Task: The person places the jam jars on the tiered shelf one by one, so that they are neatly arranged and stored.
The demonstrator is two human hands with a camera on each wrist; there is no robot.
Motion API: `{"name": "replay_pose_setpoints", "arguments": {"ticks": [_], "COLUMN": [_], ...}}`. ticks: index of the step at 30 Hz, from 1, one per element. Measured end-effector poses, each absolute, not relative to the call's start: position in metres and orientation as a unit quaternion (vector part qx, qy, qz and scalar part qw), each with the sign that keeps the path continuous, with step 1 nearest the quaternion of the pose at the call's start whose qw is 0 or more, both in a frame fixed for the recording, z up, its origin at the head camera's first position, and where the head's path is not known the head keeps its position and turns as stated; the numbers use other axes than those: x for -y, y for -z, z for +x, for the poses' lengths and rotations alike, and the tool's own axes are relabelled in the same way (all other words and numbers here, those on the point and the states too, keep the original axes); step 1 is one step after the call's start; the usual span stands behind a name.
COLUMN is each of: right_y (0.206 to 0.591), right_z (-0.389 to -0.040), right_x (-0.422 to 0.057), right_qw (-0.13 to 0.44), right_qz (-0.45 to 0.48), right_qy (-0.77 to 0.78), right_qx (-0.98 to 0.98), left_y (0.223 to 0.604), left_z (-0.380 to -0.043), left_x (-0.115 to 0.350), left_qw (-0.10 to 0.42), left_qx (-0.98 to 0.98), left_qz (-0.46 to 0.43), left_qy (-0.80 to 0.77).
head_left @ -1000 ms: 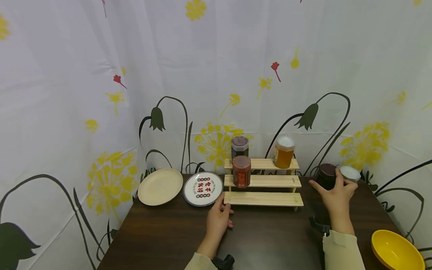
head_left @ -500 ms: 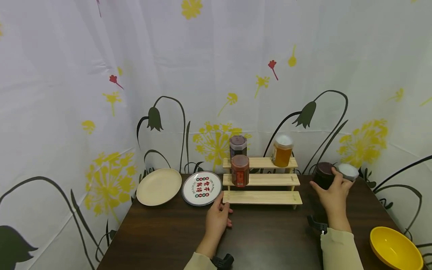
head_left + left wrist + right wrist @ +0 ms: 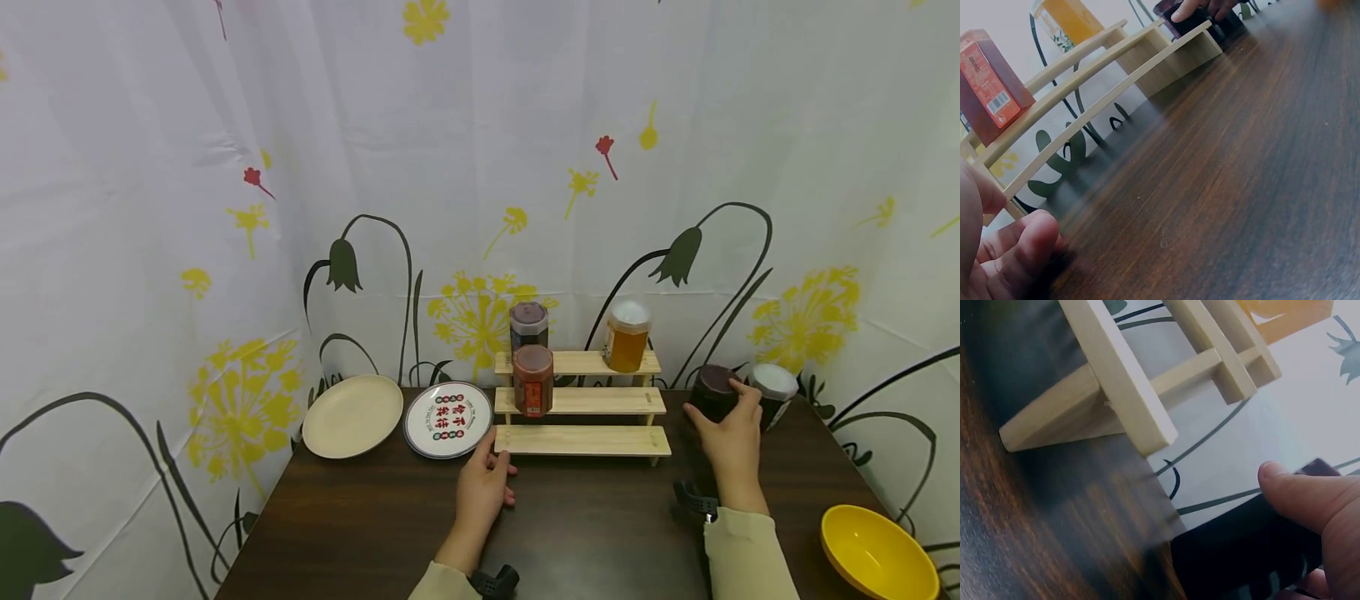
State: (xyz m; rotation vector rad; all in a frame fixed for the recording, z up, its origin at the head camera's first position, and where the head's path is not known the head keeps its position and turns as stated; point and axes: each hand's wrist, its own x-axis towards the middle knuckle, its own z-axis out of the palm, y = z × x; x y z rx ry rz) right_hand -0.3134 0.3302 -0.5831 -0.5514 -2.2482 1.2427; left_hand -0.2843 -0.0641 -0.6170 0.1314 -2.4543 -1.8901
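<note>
Fingers and thumb of the right hand (image 3: 731,442) grip a dark jar (image 3: 708,398), beyond the right end of a three-tier wooden rack (image 3: 581,441) and just beside a white-lidded jar (image 3: 774,383). Its lid is dull maroon; the body reads nearly black, with a few pale marks in the right wrist view. The hand covers part of it, that view's bottom edge cuts it off, and whether its base meets the tabletop (image 3: 600,533) cannot be told. The white-lidded jar is partly hidden behind the hand. The left hand (image 3: 482,483) has its fingers at the rack's lowest shelf, left end; whether they pinch it is unclear.
</note>
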Motion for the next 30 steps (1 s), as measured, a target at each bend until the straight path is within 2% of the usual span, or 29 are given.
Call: {"name": "replay_pose_setpoints", "arguments": {"ticks": [4,12,30], "right_y": [0.586,0.589,0.594], "right_z": [-0.313,-0.315,-0.318], "right_x": [-0.33,-0.326,-0.314], "right_qw": [0.257,0.301,0.32], "right_qz": [-0.198,-0.168,-0.181], "right_qy": [-0.471,-0.488,-0.452], "right_qx": [0.82,0.802,0.813], "left_y": [0.617,0.615,0.614], "left_z": [-0.285,-0.284,-0.285], "left_x": [0.064,0.062,0.062], "left_qw": [0.018,0.014,0.007], "left_qx": [0.79,0.789,0.793], "left_qz": [0.048,0.057,0.063], "left_qy": [0.611,0.612,0.606]}}
